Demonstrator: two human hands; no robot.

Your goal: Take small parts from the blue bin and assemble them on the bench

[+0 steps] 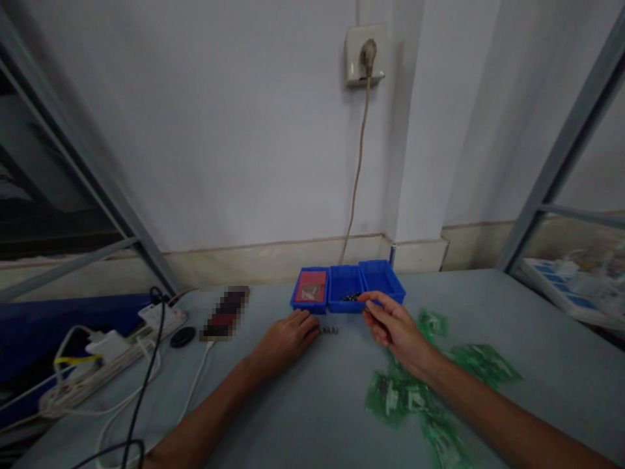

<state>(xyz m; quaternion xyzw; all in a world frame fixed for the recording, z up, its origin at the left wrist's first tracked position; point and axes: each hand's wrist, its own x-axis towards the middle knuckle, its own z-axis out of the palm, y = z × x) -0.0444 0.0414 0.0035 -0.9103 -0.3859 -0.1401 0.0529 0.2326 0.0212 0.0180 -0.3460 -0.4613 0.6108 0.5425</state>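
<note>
My left hand (289,337) rests on the grey table (537,339), fingers curled down beside a short row of small dark parts (330,330) that its fingertips touch. My right hand (390,320) hovers just in front of the middle blue bin (344,288), thumb and forefinger pinched together near its front rim; whatever is in the pinch is too small to name. That middle bin holds small dark parts. The left blue bin (310,288) holds a reddish pack. The right blue bin (381,279) looks empty.
Several green plastic packets (405,394) lie under and beside my right forearm. At the left are a white power strip (114,345) with cables, a black round cap (182,337) and a blurred dark object (226,314). A wall socket's cord (359,163) hangs behind the bins.
</note>
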